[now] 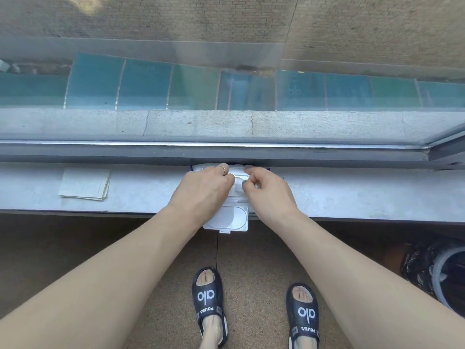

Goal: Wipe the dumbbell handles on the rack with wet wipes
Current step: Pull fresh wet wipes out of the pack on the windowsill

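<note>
Wipes pack [227,217] with its white lid flipped open lies on the sill [352,195] by the window, my left hand [205,188] and right hand [268,191] both pinching one wet wipe [236,183] at its opening, my sandals [210,302] reading "alo FOUEA".
</note>
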`<state>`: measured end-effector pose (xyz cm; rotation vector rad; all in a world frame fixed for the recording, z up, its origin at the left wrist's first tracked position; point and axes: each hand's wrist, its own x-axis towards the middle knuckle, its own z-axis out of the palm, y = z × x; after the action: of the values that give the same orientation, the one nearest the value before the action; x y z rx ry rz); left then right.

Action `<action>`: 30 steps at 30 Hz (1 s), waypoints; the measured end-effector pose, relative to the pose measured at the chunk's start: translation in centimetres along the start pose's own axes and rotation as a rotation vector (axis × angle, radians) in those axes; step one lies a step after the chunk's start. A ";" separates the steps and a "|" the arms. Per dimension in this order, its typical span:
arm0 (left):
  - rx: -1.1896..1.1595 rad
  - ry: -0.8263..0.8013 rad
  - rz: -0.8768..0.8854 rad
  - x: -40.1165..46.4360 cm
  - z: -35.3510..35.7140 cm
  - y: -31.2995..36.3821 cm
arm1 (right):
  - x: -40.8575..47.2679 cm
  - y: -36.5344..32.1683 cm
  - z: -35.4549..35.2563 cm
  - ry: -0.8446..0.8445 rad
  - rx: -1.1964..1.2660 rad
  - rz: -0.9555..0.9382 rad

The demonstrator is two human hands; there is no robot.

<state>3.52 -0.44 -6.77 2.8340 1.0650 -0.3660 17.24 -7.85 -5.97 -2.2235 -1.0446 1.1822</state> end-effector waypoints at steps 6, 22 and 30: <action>0.146 -0.054 0.030 1.0 -0.1 0.6 | 0.0 0.0 0.0 -0.010 -0.005 -0.007; 0.168 -0.057 0.143 1.3 0.4 -0.4 | 0.0 0.1 0.1 -0.026 0.028 0.004; 0.167 -0.039 0.241 1.7 -0.3 0.0 | 0.2 0.4 0.2 -0.028 0.031 -0.008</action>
<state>4.78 0.73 -6.93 3.0418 0.7038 -0.5068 17.33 -7.98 -6.45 -2.1835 -1.0377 1.2213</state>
